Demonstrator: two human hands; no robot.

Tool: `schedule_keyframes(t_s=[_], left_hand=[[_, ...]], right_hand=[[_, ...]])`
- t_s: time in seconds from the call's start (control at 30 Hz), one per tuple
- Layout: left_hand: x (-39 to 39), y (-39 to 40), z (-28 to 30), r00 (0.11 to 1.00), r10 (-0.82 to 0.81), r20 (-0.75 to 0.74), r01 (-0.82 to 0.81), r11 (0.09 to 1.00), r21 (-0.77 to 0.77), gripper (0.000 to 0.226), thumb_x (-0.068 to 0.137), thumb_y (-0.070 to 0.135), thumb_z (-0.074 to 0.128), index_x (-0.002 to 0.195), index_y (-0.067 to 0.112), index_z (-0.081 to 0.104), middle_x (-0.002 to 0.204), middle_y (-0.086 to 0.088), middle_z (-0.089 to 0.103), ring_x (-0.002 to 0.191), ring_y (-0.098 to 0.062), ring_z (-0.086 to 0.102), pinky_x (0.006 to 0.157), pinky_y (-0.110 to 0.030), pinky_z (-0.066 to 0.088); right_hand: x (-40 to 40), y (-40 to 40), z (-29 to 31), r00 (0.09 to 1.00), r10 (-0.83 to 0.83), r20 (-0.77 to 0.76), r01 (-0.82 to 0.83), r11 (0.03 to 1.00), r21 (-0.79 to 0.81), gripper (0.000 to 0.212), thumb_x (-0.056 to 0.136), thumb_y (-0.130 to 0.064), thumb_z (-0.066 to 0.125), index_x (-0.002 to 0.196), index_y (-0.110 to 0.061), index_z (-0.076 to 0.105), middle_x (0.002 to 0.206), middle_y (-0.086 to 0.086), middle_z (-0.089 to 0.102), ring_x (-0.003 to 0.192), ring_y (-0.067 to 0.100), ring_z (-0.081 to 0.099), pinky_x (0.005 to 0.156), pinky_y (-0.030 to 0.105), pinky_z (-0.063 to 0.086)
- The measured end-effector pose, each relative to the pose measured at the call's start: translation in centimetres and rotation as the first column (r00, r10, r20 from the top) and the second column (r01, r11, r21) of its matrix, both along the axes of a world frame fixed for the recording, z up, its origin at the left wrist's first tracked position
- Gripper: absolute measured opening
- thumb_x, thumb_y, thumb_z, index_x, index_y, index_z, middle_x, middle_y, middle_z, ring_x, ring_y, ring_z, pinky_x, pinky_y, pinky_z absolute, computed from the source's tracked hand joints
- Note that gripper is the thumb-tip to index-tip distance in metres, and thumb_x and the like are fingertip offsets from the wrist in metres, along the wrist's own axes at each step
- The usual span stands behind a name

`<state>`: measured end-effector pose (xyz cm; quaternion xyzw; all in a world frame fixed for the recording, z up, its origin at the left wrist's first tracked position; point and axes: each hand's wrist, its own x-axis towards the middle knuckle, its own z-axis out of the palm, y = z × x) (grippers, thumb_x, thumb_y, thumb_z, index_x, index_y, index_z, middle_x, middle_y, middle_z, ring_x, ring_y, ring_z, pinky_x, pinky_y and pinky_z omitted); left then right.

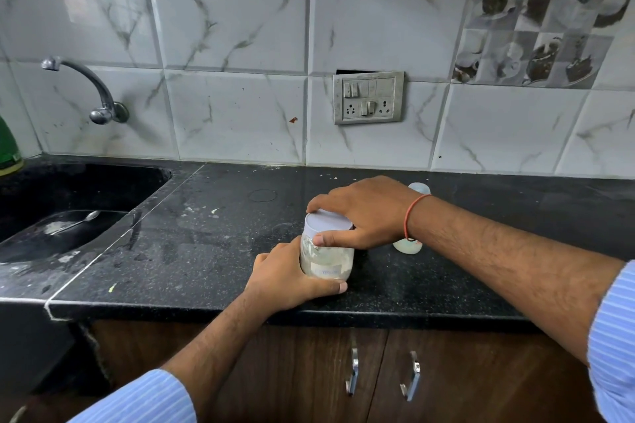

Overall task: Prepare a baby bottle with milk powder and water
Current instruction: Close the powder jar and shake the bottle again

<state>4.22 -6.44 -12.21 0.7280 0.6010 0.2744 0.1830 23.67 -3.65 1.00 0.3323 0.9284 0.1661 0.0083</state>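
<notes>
Near the front edge of the bench [395, 306], about midway along it, a clear jar [326, 259] of pale powder is standing upright. The left hand [292, 276] is wrapping around the jar's lower body, thumb across the front and fingers behind, clamped on it, apparently to keep it from turning or sliding. The right hand [360, 213] is coming over the top, fingers and thumb closed round the white lid [328, 221], a grip that suits unscrewing; the lid is still sitting on the jar. Just behind and to the right of the jar, partly hidden by the right wrist, a pale translucent item [407, 245] is resting on the bench, and a second one [420, 187] is lying nearer the back wall; these are probably bottle parts, though which is hard to say. Toward the left end, the sink [103, 182] is holding a spoon [77, 220] on a dark pan, under the tap [89, 89]. Judging by this, the powder step is only starting.
</notes>
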Motion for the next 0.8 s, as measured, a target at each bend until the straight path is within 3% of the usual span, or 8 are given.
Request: schedule_keyframes(t_s=[0.2, 0.37, 0.57, 0.8], left_hand=[[0.0, 0.1, -0.3, 1.000, 0.015, -0.014, -0.015, 1.000, 0.009, 0.084, 0.050, 0.094, 0.071, 0.118, 0.046, 0.061, 0.105, 0.027, 0.072, 0.112, -0.003, 0.066, 0.113, -0.046, 0.043], [0.0, 0.3, -0.7, 1.000, 0.029, -0.002, -0.029, 0.999, 0.038, 0.079, 0.052, 0.093, 0.073, 0.115, 0.048, 0.062, 0.104, 0.028, 0.070, 0.110, -0.002, 0.064, 0.110, -0.042, 0.045], [0.1, 0.0, -0.4, 1.000, 0.023, -0.004, -0.023, 0.999, 0.037, 0.069, 0.053, 0.091, 0.073, 0.108, 0.053, 0.056, 0.100, 0.032, 0.066, 0.113, -0.003, 0.061, 0.112, -0.042, 0.044], [0.5, -1.0, 0.3, 0.999, 0.037, -0.015, -0.036, 0.999, 0.025, 0.078, 0.058, 0.088, 0.076, 0.122, 0.050, 0.053, 0.102, 0.032, 0.061, 0.123, -0.008, 0.059, 0.114, -0.043, 0.042]], right_hand=[[-0.9, 0.9, -0.3, 0.999, 0.006, 0.033, -0.006, 1.000, 0.015, 0.069, 0.090, -0.089, 0.025, 0.131, -0.040, 0.050, 0.103, -0.007, 0.072, 0.088, 0.025, 0.066, 0.072, 0.041, 0.050], [-1.3, 1.3, -1.7, 0.998, -0.050, -0.029, 0.051, 0.998, 0.048, 0.071, 0.088, -0.087, 0.019, 0.120, -0.034, 0.054, 0.088, -0.001, 0.070, 0.076, 0.027, 0.060, 0.065, 0.040, 0.046], [-2.0, 0.7, -3.1, 0.974, -0.169, -0.153, 0.179, 0.982, 0.053, 0.066, 0.089, -0.086, 0.022, 0.113, -0.035, 0.056, 0.095, 0.003, 0.072, 0.089, 0.032, 0.065, 0.071, 0.040, 0.047], [-1.9, -1.1, -3.2, 0.930, -0.284, -0.231, 0.280, 0.959, -0.054, 0.063, 0.090, -0.089, 0.022, 0.125, -0.047, 0.054, 0.111, -0.002, 0.068, 0.114, 0.029, 0.062, 0.077, 0.040, 0.041]])
